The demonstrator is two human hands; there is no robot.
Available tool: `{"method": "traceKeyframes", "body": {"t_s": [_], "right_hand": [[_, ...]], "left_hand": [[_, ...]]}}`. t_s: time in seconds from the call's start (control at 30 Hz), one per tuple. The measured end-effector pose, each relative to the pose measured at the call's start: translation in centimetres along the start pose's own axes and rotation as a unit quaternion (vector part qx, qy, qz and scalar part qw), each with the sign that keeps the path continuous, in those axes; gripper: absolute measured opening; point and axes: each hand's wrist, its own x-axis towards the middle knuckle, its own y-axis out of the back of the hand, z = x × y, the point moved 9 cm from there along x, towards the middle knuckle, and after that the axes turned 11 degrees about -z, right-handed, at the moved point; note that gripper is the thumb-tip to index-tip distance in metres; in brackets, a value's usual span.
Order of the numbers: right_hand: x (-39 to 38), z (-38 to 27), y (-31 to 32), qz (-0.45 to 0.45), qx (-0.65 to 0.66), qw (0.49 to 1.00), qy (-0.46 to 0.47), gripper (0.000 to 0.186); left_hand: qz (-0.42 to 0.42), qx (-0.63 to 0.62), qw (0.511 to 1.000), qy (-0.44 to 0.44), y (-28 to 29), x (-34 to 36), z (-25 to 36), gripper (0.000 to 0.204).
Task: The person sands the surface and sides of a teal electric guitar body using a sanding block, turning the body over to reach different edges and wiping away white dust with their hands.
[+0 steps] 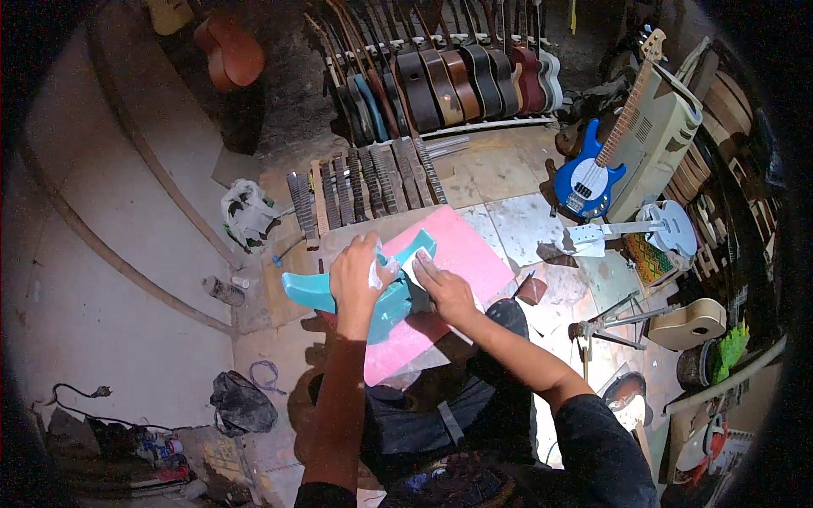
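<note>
My left hand (360,279) presses down on a turquoise guitar body (373,296), fingers closed over a wad of white cloth (375,273); my right hand (445,288) lies flat, fingers pressed together, on the body's upper horn. The body rests on a pink board (470,250) across my lap. Unfinished necks (364,182) lie just beyond. I judge the overhanging body could tip or slide if pressure shifts leftward.

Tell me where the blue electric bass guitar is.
In the head view, the blue electric bass guitar stands upper right, leaning against a cream case, right of the guitar rack.
</note>
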Motion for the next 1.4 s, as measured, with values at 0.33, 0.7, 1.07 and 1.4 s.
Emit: {"method": "traceKeyframes", "body": {"t_s": [0.33,0.7,1.07,1.4], "right_hand": [[1.1,-3.8,2.2,-0.024,0.194,0.98,-0.034,0.066],[1.5,-3.9,2.2,-0.069,0.3,0.948,-0.078,0.06],[-0.9,-5.7,2.6,-0.071,0.291,0.945,-0.13,0.069],[-4.0,-2.2,2.2,-0.053,0.578,0.78,-0.235,0.051]], "left_hand": [[0.021,0.013,1.0,-0.018,0.6,-0.9,1.1,0.03],[0.044,-0.053,0.997,-0.034,0.7,-3.2,1.8,0.023],[0.055,-0.136,0.989,0.026,0.4,-4.5,0.8,0.016],[-0.005,-0.094,0.995,0.042,-1.1,-4.2,0.9,0.026]]}}
